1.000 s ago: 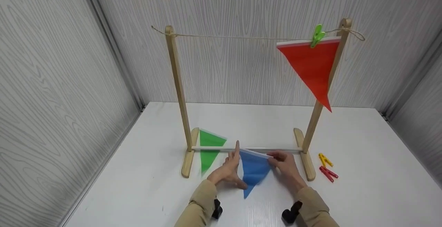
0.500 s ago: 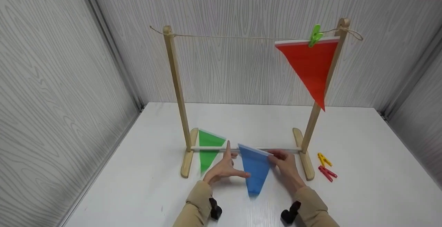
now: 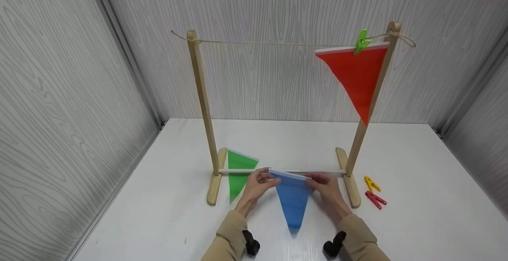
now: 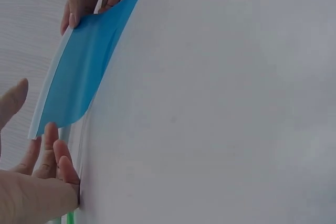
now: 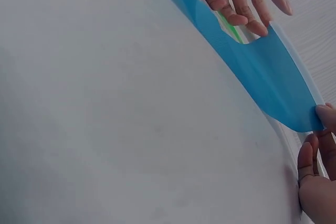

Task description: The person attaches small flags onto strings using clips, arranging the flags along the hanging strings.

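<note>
In the left wrist view, the blue pennant [image 4: 77, 69] looked light and limp, best held by its white hem [image 4: 48, 85]; the left hand [image 4: 39, 190], thumb apart, touched one corner. In the right, the right hand [image 5: 320, 195] pinched the other. The head view put it before the crossbar [image 3: 295, 171], long axis and tip toward the camera.
</note>
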Action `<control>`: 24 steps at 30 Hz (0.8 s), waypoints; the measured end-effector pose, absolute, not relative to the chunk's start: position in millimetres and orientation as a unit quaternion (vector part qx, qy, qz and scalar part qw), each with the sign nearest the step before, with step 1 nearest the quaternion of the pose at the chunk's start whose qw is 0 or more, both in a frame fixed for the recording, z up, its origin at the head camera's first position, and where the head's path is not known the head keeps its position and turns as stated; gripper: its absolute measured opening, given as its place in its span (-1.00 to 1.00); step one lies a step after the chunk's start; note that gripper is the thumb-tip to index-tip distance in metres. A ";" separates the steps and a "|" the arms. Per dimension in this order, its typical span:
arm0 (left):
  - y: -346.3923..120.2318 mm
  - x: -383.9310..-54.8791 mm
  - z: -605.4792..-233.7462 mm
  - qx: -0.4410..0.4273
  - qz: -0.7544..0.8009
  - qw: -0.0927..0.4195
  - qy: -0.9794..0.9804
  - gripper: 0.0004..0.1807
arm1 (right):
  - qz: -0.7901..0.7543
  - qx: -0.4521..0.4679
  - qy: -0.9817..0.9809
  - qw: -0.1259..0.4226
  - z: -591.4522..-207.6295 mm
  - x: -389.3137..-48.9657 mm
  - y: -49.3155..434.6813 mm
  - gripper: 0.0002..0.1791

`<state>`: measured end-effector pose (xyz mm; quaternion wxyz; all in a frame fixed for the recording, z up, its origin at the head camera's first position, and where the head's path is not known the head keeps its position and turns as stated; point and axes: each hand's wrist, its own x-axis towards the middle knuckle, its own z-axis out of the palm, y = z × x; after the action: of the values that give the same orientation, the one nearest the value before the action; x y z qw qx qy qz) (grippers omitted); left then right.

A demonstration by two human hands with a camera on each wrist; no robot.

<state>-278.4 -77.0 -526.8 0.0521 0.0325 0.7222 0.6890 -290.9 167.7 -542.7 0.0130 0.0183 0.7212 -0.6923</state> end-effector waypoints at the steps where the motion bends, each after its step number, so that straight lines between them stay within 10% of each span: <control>1: -76.3 -278.2 -526.6 0.028 0.694 0.044 0.718 -0.30 | -0.693 0.013 0.721 0.012 -542.7 -291.2 167.5 -0.73; 24: -75.6 -286.4 -530.1 0.031 0.736 0.037 0.675 -0.44 | -0.649 -0.035 0.759 0.022 -537.9 -289.4 170.2 -0.73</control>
<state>-286.4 -75.6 -530.1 0.0371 0.0312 0.6751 0.7361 -289.4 170.2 -537.9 0.0220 -0.0349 0.7593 -0.6494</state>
